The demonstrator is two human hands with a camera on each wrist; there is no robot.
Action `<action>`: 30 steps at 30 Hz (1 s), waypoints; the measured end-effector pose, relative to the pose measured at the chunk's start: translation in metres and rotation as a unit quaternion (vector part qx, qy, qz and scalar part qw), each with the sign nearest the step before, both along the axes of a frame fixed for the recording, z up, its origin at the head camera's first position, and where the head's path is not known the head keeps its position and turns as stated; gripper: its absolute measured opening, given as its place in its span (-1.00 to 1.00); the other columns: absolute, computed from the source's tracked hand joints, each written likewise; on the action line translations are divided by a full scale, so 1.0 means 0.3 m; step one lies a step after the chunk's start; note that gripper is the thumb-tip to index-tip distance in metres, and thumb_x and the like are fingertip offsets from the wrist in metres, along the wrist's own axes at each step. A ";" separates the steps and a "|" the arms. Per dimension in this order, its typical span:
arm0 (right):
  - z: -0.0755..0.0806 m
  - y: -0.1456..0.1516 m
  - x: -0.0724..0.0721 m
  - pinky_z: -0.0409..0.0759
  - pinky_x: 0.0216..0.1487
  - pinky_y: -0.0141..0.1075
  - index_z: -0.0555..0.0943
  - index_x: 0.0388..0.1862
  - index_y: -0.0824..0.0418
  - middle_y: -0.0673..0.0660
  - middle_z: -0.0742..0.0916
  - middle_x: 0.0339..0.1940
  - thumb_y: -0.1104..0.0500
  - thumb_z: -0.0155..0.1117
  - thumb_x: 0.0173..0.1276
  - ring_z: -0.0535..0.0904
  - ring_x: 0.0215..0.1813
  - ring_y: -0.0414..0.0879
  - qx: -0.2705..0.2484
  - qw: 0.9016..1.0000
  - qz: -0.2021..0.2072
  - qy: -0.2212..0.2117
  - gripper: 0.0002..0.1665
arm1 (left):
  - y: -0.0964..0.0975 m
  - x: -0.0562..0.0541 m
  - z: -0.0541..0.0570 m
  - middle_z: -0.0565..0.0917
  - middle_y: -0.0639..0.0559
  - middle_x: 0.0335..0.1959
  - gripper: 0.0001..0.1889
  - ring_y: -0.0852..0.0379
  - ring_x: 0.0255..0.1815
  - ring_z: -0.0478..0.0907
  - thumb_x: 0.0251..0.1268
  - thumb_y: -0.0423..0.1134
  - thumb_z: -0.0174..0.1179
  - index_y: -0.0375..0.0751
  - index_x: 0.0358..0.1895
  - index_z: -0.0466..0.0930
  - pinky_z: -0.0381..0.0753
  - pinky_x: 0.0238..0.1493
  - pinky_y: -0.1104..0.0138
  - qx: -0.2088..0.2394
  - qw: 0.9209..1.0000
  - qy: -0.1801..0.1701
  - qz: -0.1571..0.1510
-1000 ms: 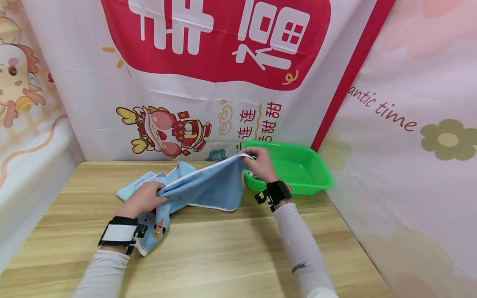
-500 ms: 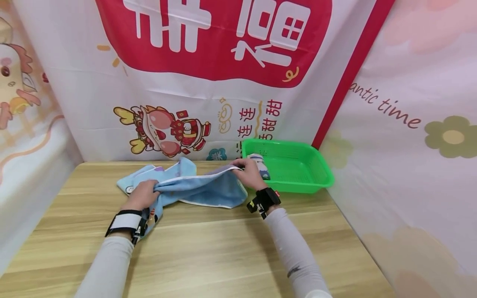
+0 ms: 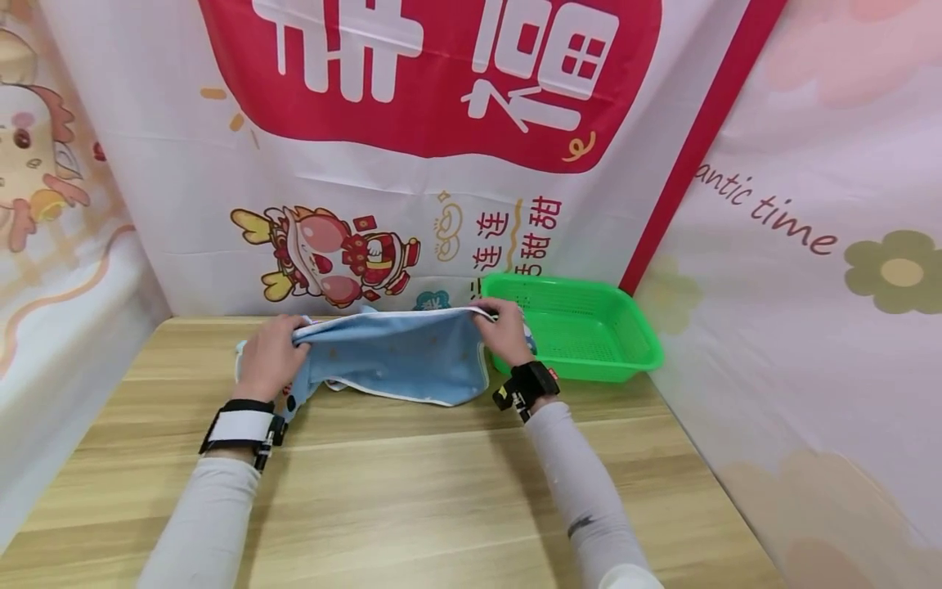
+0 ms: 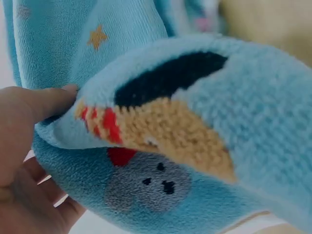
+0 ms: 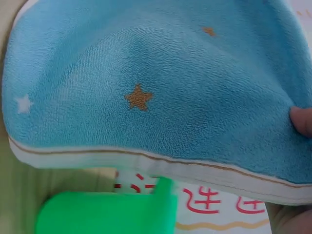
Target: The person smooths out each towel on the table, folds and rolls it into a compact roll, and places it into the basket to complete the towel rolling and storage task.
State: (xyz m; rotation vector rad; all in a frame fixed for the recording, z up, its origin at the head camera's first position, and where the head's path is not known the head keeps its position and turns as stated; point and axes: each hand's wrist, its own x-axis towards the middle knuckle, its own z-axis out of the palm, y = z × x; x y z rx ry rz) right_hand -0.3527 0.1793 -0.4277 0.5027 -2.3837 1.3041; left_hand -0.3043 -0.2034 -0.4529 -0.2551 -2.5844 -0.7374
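Note:
A light blue towel with white edging is stretched between both hands above the table. Stars and cartoon animals pattern the towel in the left wrist view. My left hand pinches its upper left edge, thumb pressed on the cloth. At the upper right corner, my right hand pinches the white edge between thumb and fingers. The towel's lower edge hangs close to the tabletop, and part of the cloth is bunched under and behind the left hand.
A green plastic basket stands at the back right, just beyond the right hand. A patterned cloth item in it is mostly hidden by that hand. The wooden table meets printed cloth walls at the back and sides.
My left hand has moved up and away along the towel, raising its left part. The right hand dipped, then rose slightly. The towel's upper edge, sagging half a second ago, is now nearly straight.

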 end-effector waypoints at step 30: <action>-0.252 0.225 0.447 0.66 -0.22 -0.37 0.79 -0.20 0.12 -0.09 0.78 -0.36 0.16 0.45 0.32 0.65 -0.31 -0.27 0.145 0.958 0.183 -0.164 -0.90 | 0.012 0.401 -0.028 0.55 0.27 -0.55 -0.82 0.34 -0.53 0.35 0.39 -0.01 0.30 0.11 -0.37 0.78 0.40 -0.50 0.42 0.040 0.949 -0.188 -0.250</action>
